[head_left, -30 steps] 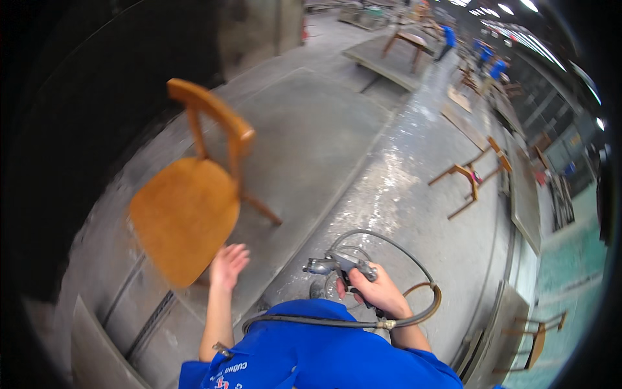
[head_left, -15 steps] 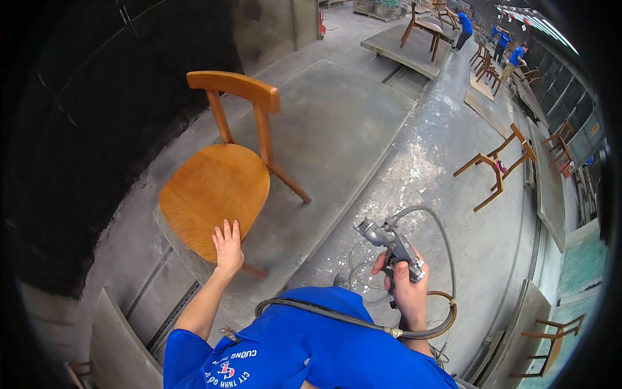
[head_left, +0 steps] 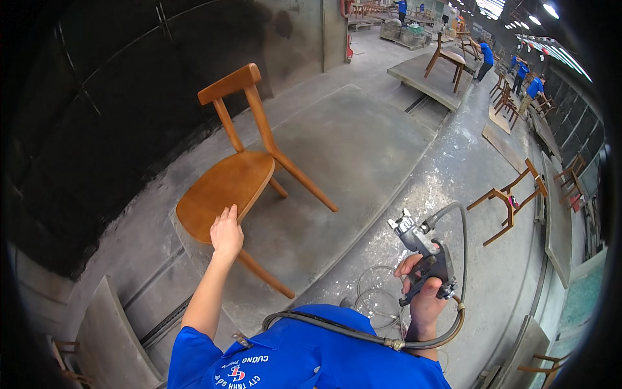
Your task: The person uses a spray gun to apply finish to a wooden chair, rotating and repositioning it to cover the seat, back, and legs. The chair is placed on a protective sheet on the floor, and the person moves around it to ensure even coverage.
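A brown wooden chair [head_left: 227,188] with a curved backrest is on a low grey platform [head_left: 353,155], left of the middle. It looks tilted, one front leg slanting toward me. At the near edge of its seat is my left hand [head_left: 226,233], closed on the rim with the fingertips on top; the thumb is hidden. To the right, my right hand [head_left: 424,305] is wrapped round the handle of a metal spray gun [head_left: 427,256], whose nozzle points up and left. From the gun a grey hose [head_left: 464,259] loops down and passes across my blue shirt.
A dark wall [head_left: 116,117] borders the left side. Another chair frame [head_left: 508,201] stands on the floor to the right. Farther back, a chair [head_left: 447,58] sits on a second platform [head_left: 421,78], and several people in blue shirts work near more chairs. Thin hose loops [head_left: 379,305] lie near me.
The chair has turned and tipped under my left hand, which has gone from lying flat on the seat to gripping its edge. The spray gun has shifted slightly right. The view has tilted up.
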Demonstrator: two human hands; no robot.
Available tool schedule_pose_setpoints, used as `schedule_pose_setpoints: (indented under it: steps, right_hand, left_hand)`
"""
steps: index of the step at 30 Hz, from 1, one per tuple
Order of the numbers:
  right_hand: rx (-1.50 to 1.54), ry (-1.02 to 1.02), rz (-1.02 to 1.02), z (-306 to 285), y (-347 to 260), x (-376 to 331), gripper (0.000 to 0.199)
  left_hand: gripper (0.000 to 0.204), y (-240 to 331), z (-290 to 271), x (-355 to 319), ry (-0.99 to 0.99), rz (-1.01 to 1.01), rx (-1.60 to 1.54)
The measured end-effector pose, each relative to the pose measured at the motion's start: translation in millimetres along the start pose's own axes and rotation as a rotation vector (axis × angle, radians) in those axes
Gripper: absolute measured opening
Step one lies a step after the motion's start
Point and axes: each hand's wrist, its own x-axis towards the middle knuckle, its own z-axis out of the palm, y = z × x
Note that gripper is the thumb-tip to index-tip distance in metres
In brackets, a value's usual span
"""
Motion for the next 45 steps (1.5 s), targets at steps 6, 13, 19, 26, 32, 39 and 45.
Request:
schedule_pose_setpoints:
  steps: [6,13,19,26,32,39,45]
  right_hand:
    - [-0.108,-0.165,-0.055,9,-1,8,0.076]
    - [-0.192,-0.174,0.192,3,17,1,0.055]
    - [-0.316,-0.057,0.411,-5,39,-15,0.038]
    - [-0.265,0.005,0.507,-23,37,-25,0.035]
    - [-0.419,0.073,0.502,-41,58,-34,0.04]
    - [-0.495,0.162,0.521,-63,78,-47,0.038]
    - [-0.378,0.164,0.504,-58,46,-44,0.041]
  left_hand:
    - [0.045,-2,1,8,0.104,-0.025,-0.049]
    - [0.039,1,-3,20,0.14,0.004,-0.106]
    - [0.039,3,-8,33,0.127,-0.061,-0.104]
    - [0.04,8,-10,37,0.094,-0.069,-0.097]
    - [0.04,9,-7,38,0.097,-0.078,-0.096]
    - [0.047,-20,11,36,0.251,0.008,-0.087]
    - [0.114,-37,76,5,0.527,-0.577,-0.505]
